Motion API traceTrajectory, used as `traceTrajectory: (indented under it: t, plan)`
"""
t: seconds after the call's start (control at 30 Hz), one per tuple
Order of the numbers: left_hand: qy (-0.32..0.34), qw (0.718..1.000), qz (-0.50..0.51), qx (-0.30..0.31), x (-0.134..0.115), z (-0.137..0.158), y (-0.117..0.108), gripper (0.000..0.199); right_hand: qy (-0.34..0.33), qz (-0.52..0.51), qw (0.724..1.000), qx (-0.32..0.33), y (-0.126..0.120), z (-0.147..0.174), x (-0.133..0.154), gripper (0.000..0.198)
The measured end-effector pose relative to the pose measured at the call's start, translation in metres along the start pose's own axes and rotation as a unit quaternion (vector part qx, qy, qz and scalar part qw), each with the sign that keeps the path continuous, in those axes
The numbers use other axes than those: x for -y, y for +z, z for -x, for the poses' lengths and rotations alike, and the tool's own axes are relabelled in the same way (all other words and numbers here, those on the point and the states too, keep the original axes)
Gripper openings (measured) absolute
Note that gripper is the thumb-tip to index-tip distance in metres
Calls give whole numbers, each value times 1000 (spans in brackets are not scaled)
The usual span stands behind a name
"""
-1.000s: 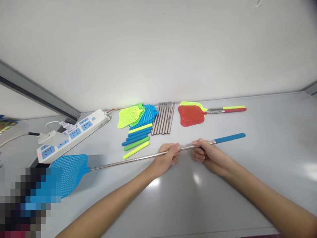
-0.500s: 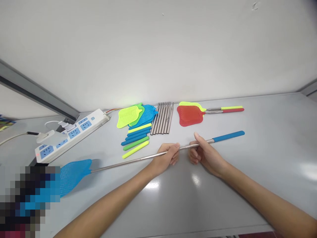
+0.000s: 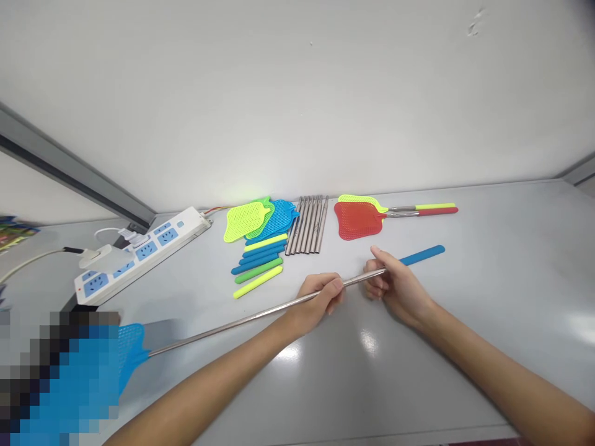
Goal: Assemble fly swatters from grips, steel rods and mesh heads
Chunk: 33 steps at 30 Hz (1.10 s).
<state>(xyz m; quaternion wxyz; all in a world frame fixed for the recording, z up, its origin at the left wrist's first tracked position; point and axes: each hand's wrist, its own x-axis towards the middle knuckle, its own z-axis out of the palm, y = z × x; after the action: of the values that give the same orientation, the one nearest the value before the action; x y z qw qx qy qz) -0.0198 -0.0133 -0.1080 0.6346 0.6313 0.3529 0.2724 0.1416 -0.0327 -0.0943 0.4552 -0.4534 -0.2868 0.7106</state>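
A blue fly swatter (image 3: 251,317) with an extended telescopic metal rod lies slantwise across both hands. My left hand (image 3: 320,297) is closed round the rod near its middle, thumb on top. My right hand (image 3: 395,282) has its fingers curled round the rod's thicker end, beside the blue grip (image 3: 423,254), with the thumb raised. The swatter's blue mesh head (image 3: 131,353) is at the lower left, partly hidden by a pixelated patch. Beyond my hands lie a red fly swatter (image 3: 359,220) and a yellow one (image 3: 434,206) with short rods, partly overlapping.
Loose yellow, green and blue swatter heads (image 3: 246,221) overlap near the wall. Several coloured grips (image 3: 258,282) lie in front of them, beside a row of metal rods (image 3: 307,226). A white power strip (image 3: 186,226) with plugs and cables stands on the grey table (image 3: 502,248) at left.
The held swatter has shifted left, its head moving down and left towards the table's near side. My right hand is now closer to the blue grip.
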Motion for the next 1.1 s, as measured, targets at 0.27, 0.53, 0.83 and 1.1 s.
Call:
traceTrajectory:
  t: [0.27,0.53,0.83,1.1]
  plan:
    - [-31,999,-21,21,2,-1,4,40,-6,29,999,-14,-1,1,-2,46]
    - [-41,999,3,28,8,-1,7,40,51,41,997,37,-2,0,-1,48]
    - [-42,999,-11,30,6,0,8,43,57,11,998,30,4,1,-10,51]
    - [-38,997,31,60,-4,0,8,40,57,-10,997,58,9,3,-19,53]
